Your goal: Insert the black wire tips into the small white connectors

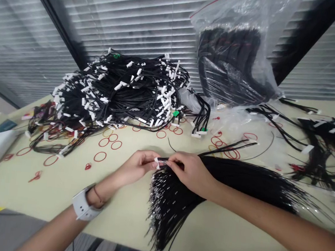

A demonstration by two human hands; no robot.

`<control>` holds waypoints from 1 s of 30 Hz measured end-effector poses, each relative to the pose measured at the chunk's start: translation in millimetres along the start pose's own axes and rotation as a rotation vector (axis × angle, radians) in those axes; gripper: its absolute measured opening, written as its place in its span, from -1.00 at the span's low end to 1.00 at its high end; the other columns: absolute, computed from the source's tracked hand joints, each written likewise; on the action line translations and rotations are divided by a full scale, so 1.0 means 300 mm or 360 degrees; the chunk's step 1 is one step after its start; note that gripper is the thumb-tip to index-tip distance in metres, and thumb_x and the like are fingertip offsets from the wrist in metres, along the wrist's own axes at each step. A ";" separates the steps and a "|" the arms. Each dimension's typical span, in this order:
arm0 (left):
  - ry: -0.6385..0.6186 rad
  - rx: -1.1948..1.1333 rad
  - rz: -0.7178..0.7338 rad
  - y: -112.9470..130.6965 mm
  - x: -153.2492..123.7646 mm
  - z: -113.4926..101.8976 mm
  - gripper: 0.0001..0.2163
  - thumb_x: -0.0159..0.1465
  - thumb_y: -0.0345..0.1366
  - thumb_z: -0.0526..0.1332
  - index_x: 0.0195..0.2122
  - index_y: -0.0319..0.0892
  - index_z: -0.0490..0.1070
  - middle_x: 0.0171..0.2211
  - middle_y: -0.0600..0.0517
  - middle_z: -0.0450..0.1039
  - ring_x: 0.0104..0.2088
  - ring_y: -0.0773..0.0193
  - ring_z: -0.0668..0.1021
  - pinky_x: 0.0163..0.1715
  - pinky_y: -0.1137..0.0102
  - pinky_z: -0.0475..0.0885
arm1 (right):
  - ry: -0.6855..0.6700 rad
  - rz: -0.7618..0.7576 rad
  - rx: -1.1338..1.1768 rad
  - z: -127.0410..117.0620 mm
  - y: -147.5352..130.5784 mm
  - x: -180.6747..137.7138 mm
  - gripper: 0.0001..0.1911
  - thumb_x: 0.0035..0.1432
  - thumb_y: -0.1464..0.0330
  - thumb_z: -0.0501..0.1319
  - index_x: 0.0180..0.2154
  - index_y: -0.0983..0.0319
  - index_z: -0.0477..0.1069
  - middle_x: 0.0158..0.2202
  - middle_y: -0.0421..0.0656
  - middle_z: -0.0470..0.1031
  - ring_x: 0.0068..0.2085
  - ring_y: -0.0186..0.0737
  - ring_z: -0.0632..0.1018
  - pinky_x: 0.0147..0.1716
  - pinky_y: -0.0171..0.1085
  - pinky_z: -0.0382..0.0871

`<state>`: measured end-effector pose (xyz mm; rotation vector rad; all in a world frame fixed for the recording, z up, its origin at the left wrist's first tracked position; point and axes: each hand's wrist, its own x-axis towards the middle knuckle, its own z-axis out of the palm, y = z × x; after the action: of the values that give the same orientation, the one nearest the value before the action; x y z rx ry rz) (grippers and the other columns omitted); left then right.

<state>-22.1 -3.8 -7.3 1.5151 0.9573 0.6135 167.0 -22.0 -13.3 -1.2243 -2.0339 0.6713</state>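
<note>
My left hand (140, 164) pinches a small white connector (157, 163) between thumb and fingers, above the near end of the wire bundle. Close beside it, my right hand (191, 171) is closed on the thin black wire (163, 160) at the connector, fingertips almost meeting those of the left. Whether the wire end sits inside the connector cannot be made out. Beneath both hands lies a thick bundle of black wires (239, 176), its silvery tips fanned out at the left end. My right forearm crosses over this bundle.
A big heap of black cables with white connectors (120, 93) lies at the back left. Behind stands a clear plastic bag (232, 64) of black wires. Red rubber bands (100, 156) are scattered about the table (69, 187). More black cables (325, 144) lie at right.
</note>
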 end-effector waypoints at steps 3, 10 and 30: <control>0.0000 -0.0047 -0.0009 -0.007 0.001 -0.002 -0.94 0.16 -0.42 0.18 -0.32 -0.27 0.39 -0.41 0.03 0.45 -0.36 0.33 0.46 -0.31 0.41 0.31 | 0.0002 -0.0050 0.0021 -0.001 0.003 -0.002 -0.87 0.11 0.45 0.12 -0.45 0.26 0.39 -0.48 -0.22 0.47 -0.50 -0.39 0.40 -0.47 -0.38 0.19; -0.0023 -0.0081 -0.0002 -0.014 0.004 -0.005 -0.97 0.16 -0.44 0.18 -0.37 -0.27 0.39 -0.43 0.04 0.43 -0.39 0.35 0.45 -0.34 0.43 0.32 | -0.0004 -0.0233 0.0069 0.004 0.015 -0.009 -0.88 0.12 0.48 0.11 -0.44 0.27 0.36 -0.46 -0.22 0.44 -0.45 -0.40 0.40 -0.43 -0.40 0.20; -0.0075 -0.0012 0.0026 -0.004 0.004 -0.002 -0.91 0.15 -0.47 0.17 -0.32 -0.28 0.43 -0.42 0.03 0.46 -0.40 0.37 0.46 -0.37 0.46 0.33 | 0.0005 -0.0226 -0.0055 0.007 0.020 -0.017 -0.87 0.13 0.48 0.07 -0.45 0.28 0.32 -0.47 -0.21 0.40 -0.45 -0.39 0.38 -0.43 -0.39 0.20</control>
<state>-22.1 -2.4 -8.6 1.5252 0.9067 0.5901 170.4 -24.2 -20.2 -1.0873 -2.1149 0.5680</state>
